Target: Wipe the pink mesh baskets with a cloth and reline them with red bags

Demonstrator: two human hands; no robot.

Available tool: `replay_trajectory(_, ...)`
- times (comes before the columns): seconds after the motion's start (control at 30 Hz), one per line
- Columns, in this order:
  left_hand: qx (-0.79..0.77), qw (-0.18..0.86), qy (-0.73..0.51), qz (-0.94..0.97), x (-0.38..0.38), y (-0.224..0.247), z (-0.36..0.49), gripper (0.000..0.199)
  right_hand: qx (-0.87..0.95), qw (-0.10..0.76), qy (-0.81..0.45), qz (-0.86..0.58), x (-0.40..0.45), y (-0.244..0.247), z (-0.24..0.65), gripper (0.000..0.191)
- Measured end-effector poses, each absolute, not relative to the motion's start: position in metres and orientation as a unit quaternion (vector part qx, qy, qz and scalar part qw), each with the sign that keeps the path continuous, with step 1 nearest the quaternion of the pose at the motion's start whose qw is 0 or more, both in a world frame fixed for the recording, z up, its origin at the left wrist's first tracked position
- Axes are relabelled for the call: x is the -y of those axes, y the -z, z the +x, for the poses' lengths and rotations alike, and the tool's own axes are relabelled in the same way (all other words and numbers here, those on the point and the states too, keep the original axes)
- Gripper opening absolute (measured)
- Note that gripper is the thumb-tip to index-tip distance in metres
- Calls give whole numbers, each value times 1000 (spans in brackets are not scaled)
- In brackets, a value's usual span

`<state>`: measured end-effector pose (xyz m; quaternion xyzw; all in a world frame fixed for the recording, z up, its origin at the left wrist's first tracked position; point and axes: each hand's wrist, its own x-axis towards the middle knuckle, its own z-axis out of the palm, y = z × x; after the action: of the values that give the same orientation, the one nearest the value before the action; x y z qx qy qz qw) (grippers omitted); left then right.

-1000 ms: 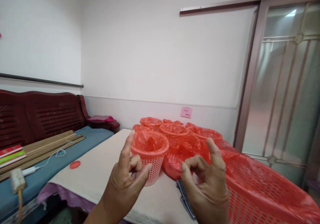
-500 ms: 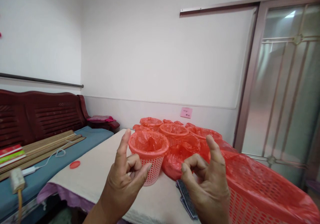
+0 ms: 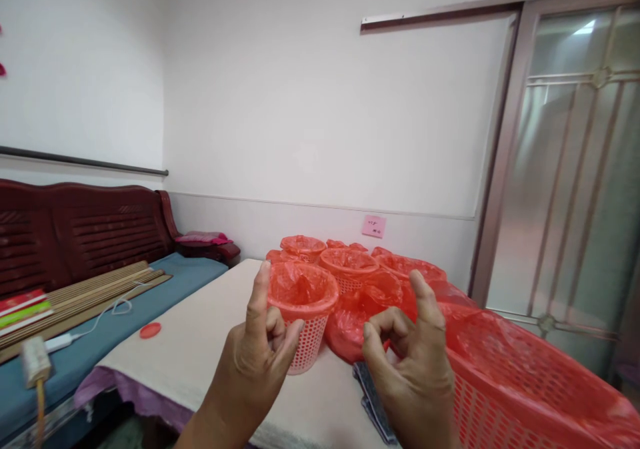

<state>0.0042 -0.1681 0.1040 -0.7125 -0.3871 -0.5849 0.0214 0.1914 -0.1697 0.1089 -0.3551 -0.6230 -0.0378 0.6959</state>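
My left hand (image 3: 257,362) is raised over the table with nothing in it. Its index finger points up, the thumb stands out and the other fingers are curled. Just behind it stands a small pink perforated wastebasket (image 3: 313,342) lined with a red plastic bag (image 3: 300,285). My right hand (image 3: 413,362), likewise holding nothing, has its index finger up and its thumb near the bent middle finger. Between and beyond the hands sits a bunched red bag (image 3: 345,332). A large red basket (image 3: 487,402) with a bag liner is right of my right hand, which partly hides a dark folded cloth (image 3: 373,402).
More lined baskets (image 3: 345,262) crowd the far end of the cloth-covered table (image 3: 200,342). A red plastic ring or lid (image 3: 150,330) lies at left. Beyond are a wooden bench (image 3: 110,229) with a power strip (image 3: 36,362), a pink note (image 3: 373,226) and a sliding door (image 3: 565,189).
My left hand has shifted slightly right, toward the small wastebasket. My right hand has moved barely leftward. The baskets stay where they were; the view has turned a little.
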Motion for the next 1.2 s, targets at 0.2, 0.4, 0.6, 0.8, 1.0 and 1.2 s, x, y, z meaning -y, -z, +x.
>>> replay_trajectory(0.2,474,161,498,-708,158,-107,1,82,627,623,222,-412,162,-110,193,74)
replay_trajectory(0.4,475,212,482,-705,156,-108,-6,80,621,597,268,-432,157,-107,196,72)
replay_trajectory(0.6,454,210,498,-708,161,-115,-7,77,620,596,273,-431,158,-115,200,71)
replay_trajectory(0.8,438,226,509,-706,165,-119,-6,76,624,592,275,-430,160,-119,201,73)
replay_trajectory(1.0,436,230,518,-699,168,-126,-5,78,615,599,278,-431,163,-123,204,74)
replay_trajectory(1.2,440,227,513,-701,169,-130,-3,80,612,601,275,-434,164,-128,209,76)
